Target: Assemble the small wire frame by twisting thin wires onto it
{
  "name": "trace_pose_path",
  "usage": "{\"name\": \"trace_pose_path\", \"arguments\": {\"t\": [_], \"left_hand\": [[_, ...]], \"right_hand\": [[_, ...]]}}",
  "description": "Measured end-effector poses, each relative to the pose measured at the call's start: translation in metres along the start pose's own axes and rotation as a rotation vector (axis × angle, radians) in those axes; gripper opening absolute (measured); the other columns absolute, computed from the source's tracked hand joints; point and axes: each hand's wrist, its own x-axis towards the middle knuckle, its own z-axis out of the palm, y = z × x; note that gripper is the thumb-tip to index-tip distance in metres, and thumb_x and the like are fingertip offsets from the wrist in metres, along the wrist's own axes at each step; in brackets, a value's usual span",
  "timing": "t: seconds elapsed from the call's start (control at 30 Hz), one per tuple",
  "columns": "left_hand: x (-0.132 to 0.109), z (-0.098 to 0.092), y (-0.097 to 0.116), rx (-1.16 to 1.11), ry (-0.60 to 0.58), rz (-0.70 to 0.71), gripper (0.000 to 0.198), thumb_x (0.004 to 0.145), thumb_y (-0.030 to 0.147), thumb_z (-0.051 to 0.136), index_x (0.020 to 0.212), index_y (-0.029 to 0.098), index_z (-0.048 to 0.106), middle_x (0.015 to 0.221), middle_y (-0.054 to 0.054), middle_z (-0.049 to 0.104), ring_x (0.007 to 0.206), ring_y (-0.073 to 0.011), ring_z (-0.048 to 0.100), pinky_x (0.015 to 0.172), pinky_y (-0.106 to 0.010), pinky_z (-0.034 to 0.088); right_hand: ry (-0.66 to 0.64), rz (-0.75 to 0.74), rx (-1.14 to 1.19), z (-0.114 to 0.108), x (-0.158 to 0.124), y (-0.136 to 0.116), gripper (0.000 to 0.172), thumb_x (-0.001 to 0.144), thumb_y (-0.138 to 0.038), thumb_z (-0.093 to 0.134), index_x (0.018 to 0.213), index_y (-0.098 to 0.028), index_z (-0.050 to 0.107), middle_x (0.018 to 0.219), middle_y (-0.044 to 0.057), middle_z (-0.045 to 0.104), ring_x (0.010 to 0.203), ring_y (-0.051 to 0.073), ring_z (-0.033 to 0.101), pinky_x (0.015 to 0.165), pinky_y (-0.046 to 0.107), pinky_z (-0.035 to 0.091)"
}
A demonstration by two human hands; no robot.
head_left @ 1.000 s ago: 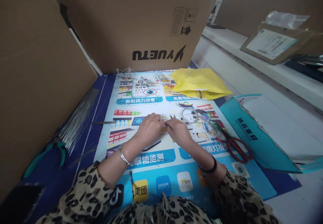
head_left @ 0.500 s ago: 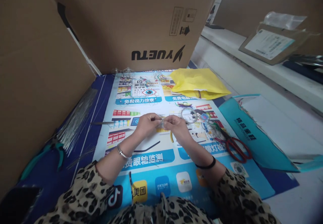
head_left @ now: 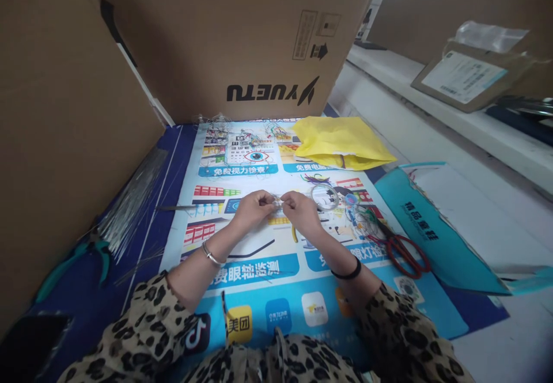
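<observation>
1. Together, your left hand (head_left: 256, 209) and right hand (head_left: 300, 212) pinched a tiny pale piece (head_left: 279, 201) between fingertips.
2. It sat at your twelve o'clock, red-handled scissors (head_left: 392, 238) at its four o'clock.

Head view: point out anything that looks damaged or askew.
The teal printed sheet at the right has a ragged edge, as if torn. The large cardboard box at the back bears upside-down lettering, as though inverted.

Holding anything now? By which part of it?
Left hand and right hand pinch a small pale item together; too small to identify it or the part held.
</observation>
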Motion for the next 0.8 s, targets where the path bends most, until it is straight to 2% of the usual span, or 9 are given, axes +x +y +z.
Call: {"name": "trace_pose_path", "arguments": {"t": [0.17, 0.23, 0.33, 0.37, 0.43, 0.53, 0.63, 0.8], "left_hand": [[0.002, -0.006, 0.000, 0.114, 0.126, 0.041, 0.005, 0.067, 0.022, 0.062, 0.071, 0.018, 0.062, 0.072, 0.001, 0.062, 0.068, -0.0134, 0.054, 0.068, -0.026, 0.042], [0.003, -0.009, 0.000, 0.126, 0.147, 0.055, 0.006, 0.070, 0.023, 0.060, 0.071, 0.018, 0.062, 0.073, 0.000, 0.062, 0.070, -0.0135, 0.054, 0.070, -0.026, 0.042], [0.004, -0.011, -0.001, 0.119, 0.157, 0.065, 0.007, 0.072, 0.023, 0.059, 0.073, 0.017, 0.062, 0.073, 0.000, 0.063, 0.070, -0.0130, 0.055, 0.069, -0.025, 0.043], [0.004, -0.012, -0.001, 0.117, 0.160, 0.065, 0.007, 0.073, 0.022, 0.058, 0.073, 0.017, 0.062, 0.073, 0.000, 0.063, 0.070, -0.0128, 0.056, 0.068, -0.024, 0.043], [0.005, -0.012, -0.001, 0.112, 0.160, 0.070, 0.007, 0.073, 0.021, 0.058, 0.073, 0.016, 0.063, 0.073, 0.000, 0.063, 0.069, -0.0123, 0.056, 0.067, -0.024, 0.044], [0.006, -0.012, -0.001, 0.108, 0.151, 0.082, 0.007, 0.073, 0.021, 0.058, 0.073, 0.016, 0.063, 0.073, 0.000, 0.063, 0.068, -0.0118, 0.056, 0.066, -0.023, 0.044], [0.006, -0.011, -0.002, 0.102, 0.146, 0.091, 0.007, 0.074, 0.020, 0.057, 0.073, 0.016, 0.063, 0.074, 0.000, 0.063, 0.068, -0.0115, 0.056, 0.066, -0.023, 0.044], [0.005, -0.011, -0.002, 0.091, 0.144, 0.104, 0.007, 0.075, 0.020, 0.057, 0.074, 0.016, 0.063, 0.074, 0.000, 0.063, 0.069, -0.0112, 0.056, 0.065, -0.022, 0.044]], "right_hand": [[-0.043, -0.090, -0.254, -0.013, -0.006, -0.018, 0.030, 0.079, -0.016, 0.047, 0.107, -0.015, 0.058, 0.105, 0.011, 0.059, 0.090, 0.018, 0.055, 0.082, 0.031, 0.039], [-0.092, -0.131, -0.316, -0.021, -0.017, -0.027, 0.029, 0.082, -0.017, 0.045, 0.107, -0.014, 0.059, 0.108, 0.013, 0.057, 0.097, 0.020, 0.052, 0.084, 0.032, 0.037], [-0.311, -0.236, -0.359, -0.028, -0.041, -0.042, 0.014, 0.080, -0.023, 0.053, 0.086, -0.018, 0.064, 0.086, 0.005, 0.062, 0.081, 0.017, 0.056, 0.073, 0.026, 0.039], [-0.457, -0.324, -0.429, -0.028, -0.049, -0.046, 0.013, 0.081, -0.025, 0.052, 0.081, -0.018, 0.064, 0.082, 0.004, 0.062, 0.077, 0.016, 0.056, 0.069, 0.026, 0.038], [-0.608, -0.478, -0.520, -0.023, -0.066, -0.053, 0.014, 0.081, -0.027, 0.053, 0.079, -0.016, 0.062, 0.082, 0.005, 0.062, 0.075, 0.017, 0.056, 0.065, 0.027, 0.038], [-0.622, -0.581, -0.659, -0.011, -0.086, -0.061, 0.007, 0.079, -0.015, 0.053, 0.080, -0.014, 0.060, 0.081, 0.008, 0.061, 0.074, 0.019, 0.055, 0.060, 0.028, 0.037], [-0.630, -0.606, -0.775, 0.000, -0.098, -0.068, 0.014, 0.073, -0.003, 0.052, 0.082, -0.012, 0.058, 0.081, 0.011, 0.060, 0.073, 0.021, 0.054, 0.054, 0.029, 0.035], [-0.673, -0.594, -0.865, 0.003, -0.101, -0.073, 0.016, 0.073, -0.001, 0.051, 0.083, -0.011, 0.057, 0.080, 0.013, 0.060, 0.071, 0.021, 0.054, 0.052, 0.029, 0.034]]}}
